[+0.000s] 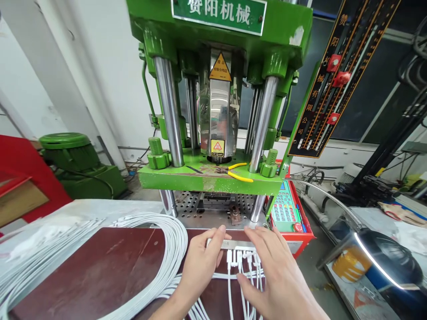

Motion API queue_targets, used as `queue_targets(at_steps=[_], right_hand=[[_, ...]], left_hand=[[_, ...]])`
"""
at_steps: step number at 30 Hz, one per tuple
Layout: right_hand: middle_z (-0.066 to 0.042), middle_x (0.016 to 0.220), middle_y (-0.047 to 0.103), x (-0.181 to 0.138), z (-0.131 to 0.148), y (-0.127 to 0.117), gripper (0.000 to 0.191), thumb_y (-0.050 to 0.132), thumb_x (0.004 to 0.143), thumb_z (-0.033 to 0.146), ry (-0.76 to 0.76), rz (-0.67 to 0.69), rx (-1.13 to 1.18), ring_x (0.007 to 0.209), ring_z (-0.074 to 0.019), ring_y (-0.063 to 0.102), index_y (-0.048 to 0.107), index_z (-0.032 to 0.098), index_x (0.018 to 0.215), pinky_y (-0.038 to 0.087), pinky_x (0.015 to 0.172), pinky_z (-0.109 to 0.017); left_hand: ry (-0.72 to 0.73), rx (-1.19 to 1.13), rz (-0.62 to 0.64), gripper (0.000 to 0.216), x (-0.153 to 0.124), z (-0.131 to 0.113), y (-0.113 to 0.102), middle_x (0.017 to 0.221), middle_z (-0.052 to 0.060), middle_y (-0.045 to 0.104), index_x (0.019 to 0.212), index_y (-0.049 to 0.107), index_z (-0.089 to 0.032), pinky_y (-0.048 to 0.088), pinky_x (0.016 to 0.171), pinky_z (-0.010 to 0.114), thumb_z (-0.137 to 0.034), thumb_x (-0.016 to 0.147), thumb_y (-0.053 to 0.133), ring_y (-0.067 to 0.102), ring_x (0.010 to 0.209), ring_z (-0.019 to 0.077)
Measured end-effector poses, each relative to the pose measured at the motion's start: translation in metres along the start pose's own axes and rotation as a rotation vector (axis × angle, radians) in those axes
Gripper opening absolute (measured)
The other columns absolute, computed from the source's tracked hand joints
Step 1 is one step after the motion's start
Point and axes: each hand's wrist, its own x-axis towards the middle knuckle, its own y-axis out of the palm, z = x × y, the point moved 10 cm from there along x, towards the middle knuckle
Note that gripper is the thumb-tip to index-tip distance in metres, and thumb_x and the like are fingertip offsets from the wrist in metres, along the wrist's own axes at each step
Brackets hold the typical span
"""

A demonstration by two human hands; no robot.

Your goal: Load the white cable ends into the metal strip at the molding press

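White cable bundle (140,249) loops on the counter (100,271), left of the fingers. Green press (213,178) stands just beyond the fingertips, w/ yellow-handled pliers (238,171) on its ledge. Metal fixture bar (230,243) lies crosswise, long axis left-right, connector cables (242,262) hanging toward the person. Left hand (200,262) fingers loosely apart on bar's left end; right hand (273,271) fingers spread flat over its right end & the cables. Control panel (283,206) further right.

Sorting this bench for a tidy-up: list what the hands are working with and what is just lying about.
In use: left hand and right hand on the metal bar; white cable ends; green press.

Lying about: yellow-handled pliers; coiled white cables; lamp; control panel.
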Motion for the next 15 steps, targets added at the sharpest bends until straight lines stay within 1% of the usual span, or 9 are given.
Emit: queue_targets(at_steps=[4,7,8,9,10,11,13,14,15], right_hand=[[-0.008,0.101,0.055,-0.002,0.011,0.015,0.062,0.049,0.071,0.021,0.036,0.001,-0.007,0.095,-0.0206,0.051,0.042,0.011,0.132,0.029,0.103,-0.054],[-0.006,0.099,0.057,-0.005,0.012,0.014,0.052,0.044,0.074,0.019,0.029,-0.047,0.001,0.088,-0.0172,0.053,0.049,0.007,0.124,0.019,0.111,-0.049],[-0.005,0.098,0.059,-0.005,0.009,0.011,0.047,0.044,0.074,0.019,0.033,-0.064,0.035,0.086,-0.0156,0.055,0.052,0.008,0.119,0.019,0.112,-0.046],[-0.002,0.094,0.06,-0.004,0.005,0.007,0.04,0.044,0.075,0.018,0.048,-0.07,0.08,0.082,-0.0137,0.056,0.055,0.011,0.113,0.022,0.112,-0.044],[0.002,0.09,0.062,-0.004,-0.002,0.003,0.033,0.046,0.075,0.018,0.078,-0.067,0.132,0.078,-0.0116,0.058,0.058,0.014,0.106,0.028,0.11,-0.043],[0.006,0.086,0.062,-0.004,-0.01,-0.001,0.027,0.048,0.075,0.017,0.116,-0.047,0.184,0.073,-0.0097,0.059,0.059,0.018,0.099,0.036,0.105,-0.04],[0.011,0.084,0.063,-0.007,-0.03,-0.012,0.016,0.053,0.078,0.02,0.205,-0.019,0.242,0.069,-0.0069,0.06,0.061,0.023,0.091,0.05,0.084,-0.03],[0.012,0.087,0.064,-0.012,-0.041,-0.02,0.013,0.055,0.08,0.024,0.247,-0.021,0.23,0.073,-0.0067,0.061,0.061,0.025,0.092,0.052,0.071,-0.025],[0.012,0.091,0.064,-0.019,-0.054,-0.031,0.014,0.056,0.082,0.029,0.281,-0.05,0.19,0.078,-0.007,0.062,0.061,0.027,0.095,0.05,0.059,-0.02]], left_hand=[[0.013,0.005,0.044,0.059,-0.004,-0.005,0.013,0.043,-0.002,0.033,0.079,0.06,-0.008,0.021,0.044,0.021,-0.066,0.075,0.051,0.028,0.042,0.0077],[-0.007,0.019,0.07,0.062,-0.006,-0.002,0.019,0.042,-0.002,0.033,0.077,0.059,-0.008,0.022,0.043,0.021,-0.07,0.073,0.05,0.028,0.041,0.008],[-0.017,0.017,0.082,0.063,-0.007,-0.001,0.021,0.042,-0.002,0.032,0.076,0.058,-0.008,0.022,0.043,0.021,-0.07,0.073,0.05,0.028,0.041,0.008],[-0.024,0.013,0.097,0.063,-0.008,0.0,0.024,0.042,-0.002,0.032,0.075,0.058,-0.008,0.021,0.043,0.021,-0.071,0.072,0.05,0.027,0.041,0.0078],[-0.029,0.01,0.109,0.063,-0.008,0.002,0.026,0.042,-0.002,0.031,0.074,0.058,-0.008,0.021,0.043,0.021,-0.071,0.072,0.05,0.027,0.041,0.0077],[-0.034,0.013,0.118,0.063,-0.009,0.003,0.028,0.042,-0.002,0.031,0.074,0.058,-0.008,0.022,0.044,0.021,-0.071,0.072,0.05,0.027,0.041,0.0075],[-0.039,0.031,0.118,0.063,-0.008,0.006,0.028,0.042,-0.002,0.03,0.073,0.059,-0.008,0.022,0.045,0.021,-0.07,0.073,0.049,0.027,0.042,0.0073],[-0.041,0.046,0.118,0.062,-0.008,0.008,0.029,0.041,-0.002,0.03,0.074,0.06,-0.008,0.023,0.045,0.022,-0.07,0.075,0.048,0.027,0.042,0.0073],[-0.037,0.058,0.114,0.061,-0.007,0.009,0.028,0.041,-0.002,0.03,0.075,0.06,-0.008,0.023,0.046,0.022,-0.068,0.076,0.047,0.027,0.042,0.0074]])
